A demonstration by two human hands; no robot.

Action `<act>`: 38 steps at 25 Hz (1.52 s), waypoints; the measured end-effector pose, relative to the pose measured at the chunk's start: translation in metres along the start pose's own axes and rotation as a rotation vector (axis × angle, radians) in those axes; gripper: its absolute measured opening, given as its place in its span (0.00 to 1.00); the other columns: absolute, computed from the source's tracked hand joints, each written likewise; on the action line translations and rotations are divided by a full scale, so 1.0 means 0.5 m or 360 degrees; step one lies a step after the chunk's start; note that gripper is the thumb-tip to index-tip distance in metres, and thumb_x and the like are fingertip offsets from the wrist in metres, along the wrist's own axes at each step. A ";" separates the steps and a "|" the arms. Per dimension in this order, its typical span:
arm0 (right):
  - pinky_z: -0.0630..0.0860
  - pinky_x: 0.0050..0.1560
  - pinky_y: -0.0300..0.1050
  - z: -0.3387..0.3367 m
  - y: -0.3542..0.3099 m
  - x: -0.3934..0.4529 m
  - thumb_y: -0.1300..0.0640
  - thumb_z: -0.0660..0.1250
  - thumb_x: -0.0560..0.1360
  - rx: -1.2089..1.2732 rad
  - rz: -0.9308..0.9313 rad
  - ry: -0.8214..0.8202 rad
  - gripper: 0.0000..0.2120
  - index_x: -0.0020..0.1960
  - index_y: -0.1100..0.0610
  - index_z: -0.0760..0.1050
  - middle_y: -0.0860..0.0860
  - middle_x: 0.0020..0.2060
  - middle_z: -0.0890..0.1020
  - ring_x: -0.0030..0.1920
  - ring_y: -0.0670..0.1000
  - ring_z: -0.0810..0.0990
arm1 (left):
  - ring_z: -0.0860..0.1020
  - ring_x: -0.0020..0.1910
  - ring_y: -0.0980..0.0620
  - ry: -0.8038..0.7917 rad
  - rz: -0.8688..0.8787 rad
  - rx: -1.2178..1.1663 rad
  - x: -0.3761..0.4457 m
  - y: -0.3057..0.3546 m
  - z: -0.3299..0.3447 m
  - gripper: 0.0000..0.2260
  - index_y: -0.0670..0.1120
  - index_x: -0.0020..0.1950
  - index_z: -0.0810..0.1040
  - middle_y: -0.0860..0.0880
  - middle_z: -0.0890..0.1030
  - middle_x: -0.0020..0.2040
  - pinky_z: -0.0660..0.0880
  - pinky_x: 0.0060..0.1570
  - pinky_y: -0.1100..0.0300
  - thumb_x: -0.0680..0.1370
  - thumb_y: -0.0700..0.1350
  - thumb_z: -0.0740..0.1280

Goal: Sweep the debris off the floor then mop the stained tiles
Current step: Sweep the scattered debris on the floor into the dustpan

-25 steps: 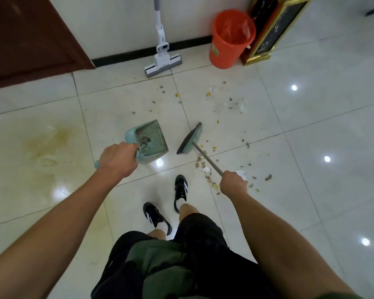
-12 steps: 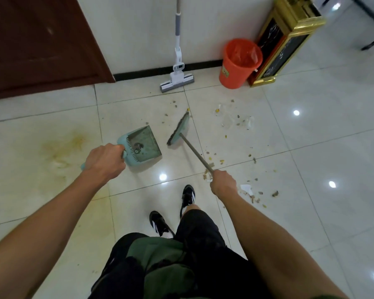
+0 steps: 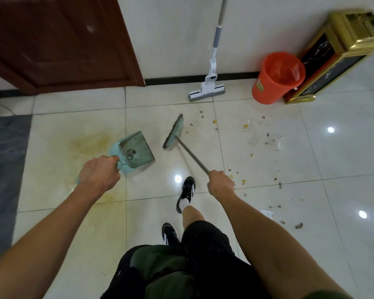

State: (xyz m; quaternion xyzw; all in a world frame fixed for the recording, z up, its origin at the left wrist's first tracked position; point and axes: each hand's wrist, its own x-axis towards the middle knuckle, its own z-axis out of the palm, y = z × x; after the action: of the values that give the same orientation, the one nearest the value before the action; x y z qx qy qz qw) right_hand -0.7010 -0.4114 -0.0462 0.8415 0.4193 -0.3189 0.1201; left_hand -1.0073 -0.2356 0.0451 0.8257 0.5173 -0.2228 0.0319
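Sweeping stage, early going by the look of it. Debris (image 3: 266, 139) lies scattered across the right half of the frame, from centre right down to lower right: small brown and yellow bits, a scrap of white paper (image 3: 267, 213), what may be clear plastic pieces. The dustpan (image 3: 136, 151), left of centre, holds only a small clump near its comb edge, so most of the sweeping is judged left to do.

Mopping not begun: the mop (image 3: 208, 89) leans on the wall at upper centre, head on the floor. The yellowish stain (image 3: 89, 143) spreads over the tiles at centre left, under and beside the dustpan.

Left hand (image 3: 99, 172): fingers curled round the dustpan's handle. Dustpan mouth points toward the upper right of the frame, toward the broom.

Right hand (image 3: 220, 182): fist closed round the broom's shaft. Broom (image 3: 175, 132) at frame centre; shaft runs from the hand up and left to the head. The head's long axis runs from lower left to upper right, bristles facing left toward the dustpan. Whether the bristles touch the tile, cannot tell.

Orange bucket (image 3: 274, 80) and gold-trimmed bin (image 3: 341, 50) stand at upper right.
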 end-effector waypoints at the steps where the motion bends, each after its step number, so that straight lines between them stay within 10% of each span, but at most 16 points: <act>1: 0.70 0.37 0.44 -0.017 -0.014 0.030 0.63 0.62 0.78 0.0009 -0.0025 -0.0010 0.10 0.59 0.57 0.75 0.49 0.35 0.69 0.36 0.52 0.73 | 0.80 0.41 0.42 -0.0025 -0.0018 0.0005 0.027 -0.002 -0.008 0.07 0.51 0.52 0.79 0.45 0.82 0.44 0.69 0.36 0.56 0.76 0.46 0.65; 18: 0.75 0.42 0.45 -0.180 -0.106 0.342 0.63 0.61 0.79 0.0074 -0.0136 -0.0272 0.14 0.64 0.58 0.75 0.54 0.48 0.81 0.43 0.53 0.79 | 0.81 0.42 0.41 -0.0166 0.0021 -0.0010 0.317 0.067 -0.090 0.09 0.51 0.54 0.79 0.45 0.82 0.45 0.69 0.36 0.56 0.76 0.47 0.65; 38: 0.74 0.41 0.46 0.017 0.076 -0.051 0.61 0.57 0.80 0.0520 0.0883 -0.0135 0.13 0.62 0.58 0.75 0.54 0.51 0.80 0.44 0.54 0.79 | 0.81 0.44 0.39 0.0021 0.0991 0.0176 0.338 0.255 -0.136 0.08 0.48 0.53 0.79 0.42 0.82 0.47 0.72 0.40 0.55 0.76 0.45 0.65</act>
State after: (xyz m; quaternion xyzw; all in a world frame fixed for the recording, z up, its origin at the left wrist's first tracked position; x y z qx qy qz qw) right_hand -0.6864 -0.4548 -0.0389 0.9178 0.1120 -0.3718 0.0831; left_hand -0.8121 -0.1333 0.0157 0.9463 0.2268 -0.2249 0.0502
